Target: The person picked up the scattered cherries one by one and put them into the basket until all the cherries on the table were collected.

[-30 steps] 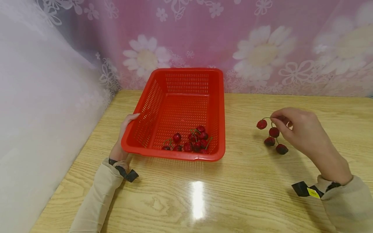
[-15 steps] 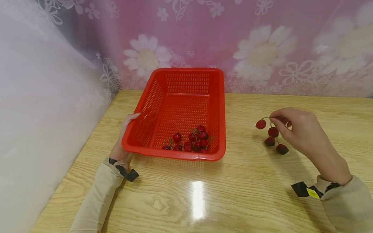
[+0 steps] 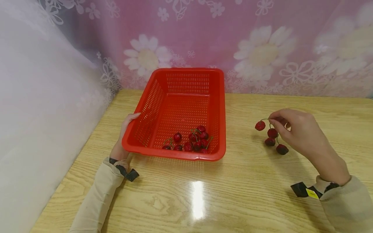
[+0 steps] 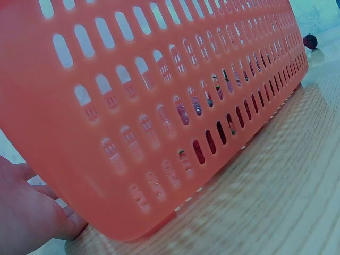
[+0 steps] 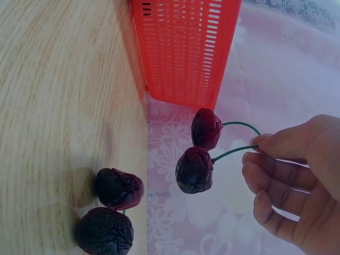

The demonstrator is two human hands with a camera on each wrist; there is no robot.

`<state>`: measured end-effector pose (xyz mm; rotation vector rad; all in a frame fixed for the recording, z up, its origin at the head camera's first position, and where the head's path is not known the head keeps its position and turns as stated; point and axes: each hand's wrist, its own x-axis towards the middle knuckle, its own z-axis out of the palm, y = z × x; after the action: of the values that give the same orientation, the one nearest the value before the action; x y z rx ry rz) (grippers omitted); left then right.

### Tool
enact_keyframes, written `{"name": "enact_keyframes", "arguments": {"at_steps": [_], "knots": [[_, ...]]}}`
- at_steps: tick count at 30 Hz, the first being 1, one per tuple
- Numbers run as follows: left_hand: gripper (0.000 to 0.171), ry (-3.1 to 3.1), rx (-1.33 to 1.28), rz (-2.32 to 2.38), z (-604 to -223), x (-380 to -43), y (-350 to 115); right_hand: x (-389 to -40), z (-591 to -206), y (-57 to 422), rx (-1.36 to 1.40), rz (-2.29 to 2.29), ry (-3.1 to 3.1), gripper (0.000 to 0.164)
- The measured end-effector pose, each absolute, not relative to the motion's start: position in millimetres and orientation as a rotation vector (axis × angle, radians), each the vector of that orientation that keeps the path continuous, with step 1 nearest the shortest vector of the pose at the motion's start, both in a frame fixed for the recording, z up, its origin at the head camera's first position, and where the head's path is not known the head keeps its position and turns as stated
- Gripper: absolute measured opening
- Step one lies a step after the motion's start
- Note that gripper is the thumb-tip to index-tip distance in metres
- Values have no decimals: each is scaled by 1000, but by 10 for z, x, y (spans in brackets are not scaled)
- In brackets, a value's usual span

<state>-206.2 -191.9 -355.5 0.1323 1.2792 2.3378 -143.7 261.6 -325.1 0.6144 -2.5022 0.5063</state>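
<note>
A red plastic basket (image 3: 173, 156) with slotted walls stands on the table, several dark-red cherries (image 3: 188, 146) with green stems gathered at its near end. My left hand (image 3: 126, 127) holds the basket's left side, thumb over the rim; its other fingers are mostly hidden in the head view. To the right of the basket, my right hand (image 3: 303, 136) pinches the green stems of a joined pair of cherries (image 5: 194, 170) between thumb and index finger. That pair hangs above the tabletop. Just below, another pair of wrinkled cherries (image 5: 104, 231) rests on the wood.
The light wood table (image 3: 163, 200) reaches back to a pink floral curtain (image 3: 198, 38). A whitish curtain or sheet (image 3: 43, 123) borders the left side. Each wrist wears a black strap (image 3: 128, 173) over a beige sleeve.
My right hand and the pair it pinches have shifted very slightly left and down. The left hand, the basket and the pair on the table look unmoved.
</note>
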Motion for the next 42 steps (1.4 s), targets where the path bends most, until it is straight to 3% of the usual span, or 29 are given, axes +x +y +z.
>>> {"name": "enact_keyframes", "arguments": {"at_steps": [42], "knots": [[34,1256,114,2341,-3558,-2071,-1927,-1370,-3099,2451,680,534,-2394,20]]}}
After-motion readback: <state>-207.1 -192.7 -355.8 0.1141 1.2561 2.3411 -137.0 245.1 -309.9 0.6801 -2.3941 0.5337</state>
